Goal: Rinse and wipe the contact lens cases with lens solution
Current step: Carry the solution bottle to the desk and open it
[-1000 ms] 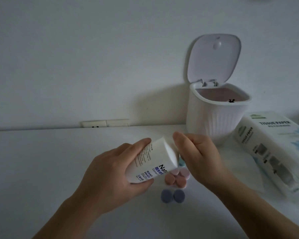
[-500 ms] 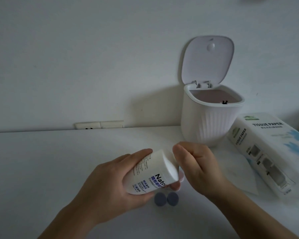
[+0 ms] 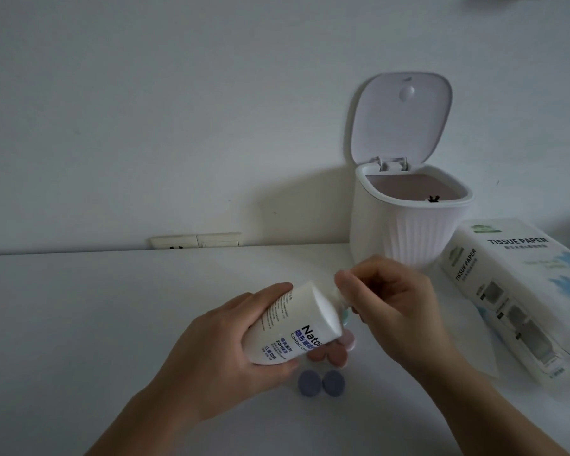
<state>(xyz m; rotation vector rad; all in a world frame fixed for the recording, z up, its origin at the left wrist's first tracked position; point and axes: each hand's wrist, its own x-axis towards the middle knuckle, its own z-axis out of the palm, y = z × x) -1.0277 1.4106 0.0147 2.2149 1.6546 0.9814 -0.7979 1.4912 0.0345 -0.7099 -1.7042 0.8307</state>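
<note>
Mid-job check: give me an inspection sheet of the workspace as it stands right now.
Surface: white table, dim light.
Job's things: solution bottle tilted, cap end toward right hand; purple case nearest; pink cases partly hidden behind the bottle; tissue box at right, loose tissue beside it.
Clutter: nothing seen.
Grips: left hand holds the bottle; right hand curled at the bottle's cap end, cap hidden.
Cables: nothing seen.
Surroundings: open bin, wall socket.

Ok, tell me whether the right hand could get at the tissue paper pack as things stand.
Probably yes, once it lets go: the right hand is busy at the top of the solution bottle, but the tissue paper pack lies just to its right with nothing between.
</note>
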